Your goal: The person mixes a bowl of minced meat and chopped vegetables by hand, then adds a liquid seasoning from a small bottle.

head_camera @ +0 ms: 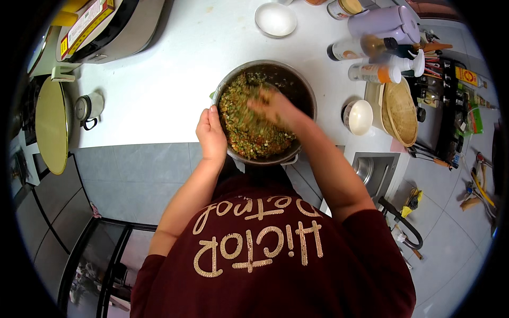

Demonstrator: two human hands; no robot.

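Note:
A large round metal bowl (299, 82) sits at the front edge of the white counter, jutting slightly past it. Inside is a finely chopped mixture (260, 141) of green and orange bits, heaped toward the left and near side. The far right of the bowl's inner wall is mostly bare. My left hand (212, 135) grips the rim on the left, thumb on top. Reaching in from the right, my right hand (274, 106) is in the bowl over the mixture, its fingers blurred by motion. Whether those fingers hold any of the mixture is unclear.
A white dish (275, 20) lies beyond the bowl. To the right stand a white bowl (359, 117), bottles (373, 73), a lilac jug (377, 26) and a woven basket (401, 107). On the left are a glass jar (90, 107), a round board (51, 123) and a bulky appliance (131, 31).

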